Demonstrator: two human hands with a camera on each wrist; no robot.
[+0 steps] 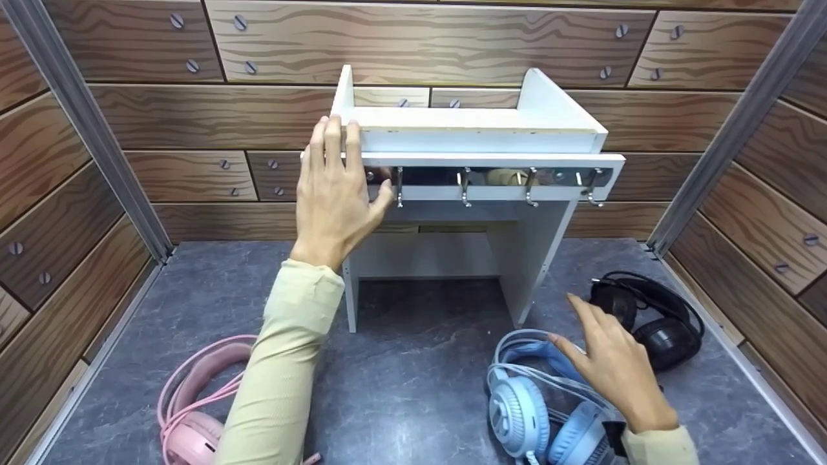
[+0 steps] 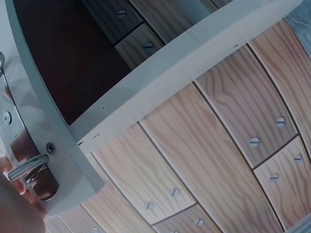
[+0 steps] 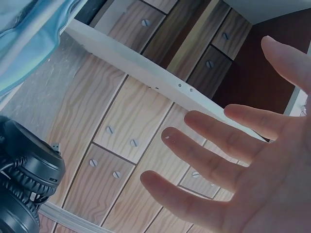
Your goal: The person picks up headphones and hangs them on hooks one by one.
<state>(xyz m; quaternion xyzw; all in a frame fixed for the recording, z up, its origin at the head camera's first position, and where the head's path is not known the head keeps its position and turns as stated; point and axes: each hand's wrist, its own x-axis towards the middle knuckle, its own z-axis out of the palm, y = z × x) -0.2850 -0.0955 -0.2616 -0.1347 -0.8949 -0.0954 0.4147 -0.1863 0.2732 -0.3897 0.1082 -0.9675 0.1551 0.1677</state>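
My left hand (image 1: 336, 194) lies over the left end of a white shelf stand (image 1: 478, 142), its fingers extended along the top edge and the thumb near the first hook. Across the stand's front runs a hook rail (image 1: 497, 175) with several metal hooks. My right hand (image 1: 617, 361) hovers with spread fingers above a pair of light blue headphones (image 1: 520, 413), holding nothing. Black headphones (image 1: 672, 336) lie just beyond it, and show at the lower left of the right wrist view. In the left wrist view, a hook (image 2: 29, 167) sits close beside my hand.
Pink headphones (image 1: 194, 429) lie at the front left, partly hidden behind my left sleeve. The grey marbled surface (image 1: 400, 387) is bounded by wood-patterned walls (image 1: 413, 39) with metal corner posts. Cables loop around the headphones.
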